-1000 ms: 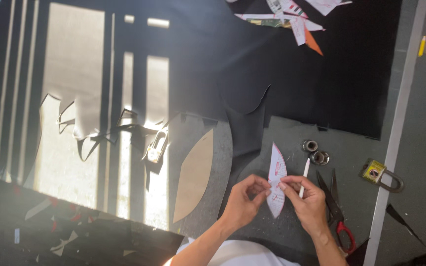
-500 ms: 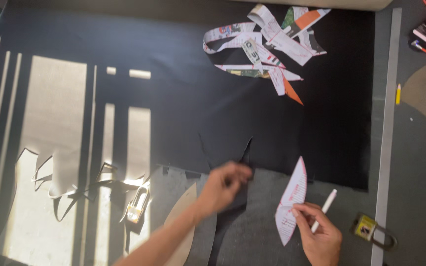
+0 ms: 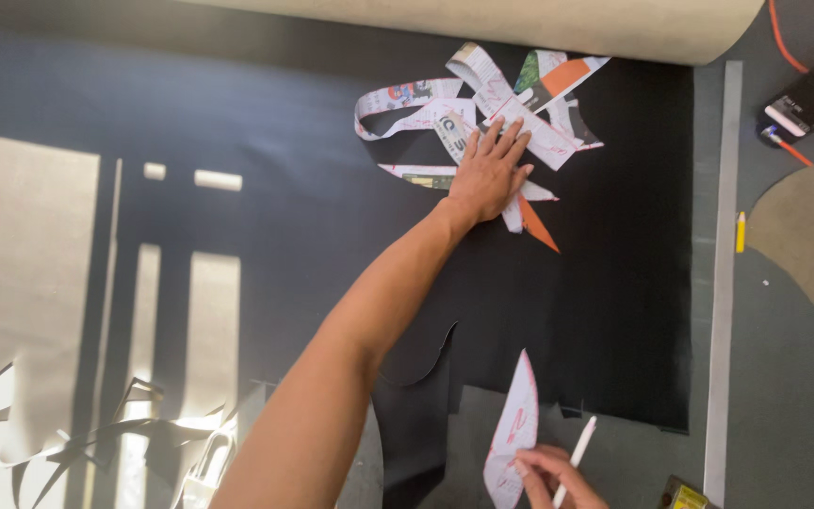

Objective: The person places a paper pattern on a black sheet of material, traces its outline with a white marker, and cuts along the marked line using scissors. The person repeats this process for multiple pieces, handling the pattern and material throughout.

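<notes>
1. The left hand (image 3: 490,174) was seen stretched to the far side, fingers spread flat and open on a pile of printed paper strips (image 3: 463,118), pressing rather than gripping. The pile lay on the black sheet (image 3: 313,188), just near of the tan roll (image 3: 520,24).
2. The right hand (image 3: 558,476) was at the near edge, fingers closed on a white pen (image 3: 572,457) & pinching a pointed paper template (image 3: 512,429); template held tilted, tip toward the far side.
3. Risk: the strips were loosely tangled & overlapping, so if one were pulled, others incl. the orange piece (image 3: 539,226) could be dragged along or torn.
4. Risk: w/ the arm stretched across the sheet, the cut flap (image 3: 416,377) near the forearm could be brushed & creased.
5. Risk: the template was held by fingertips only, shared w/ the pen; it could be dropped or bent, or marked by the pen tip.
6. Risk: the metal ruler (image 3: 723,283) at right & yellow marker (image 3: 740,231) just beside it could be nudged by shifting of the sheet.
</notes>
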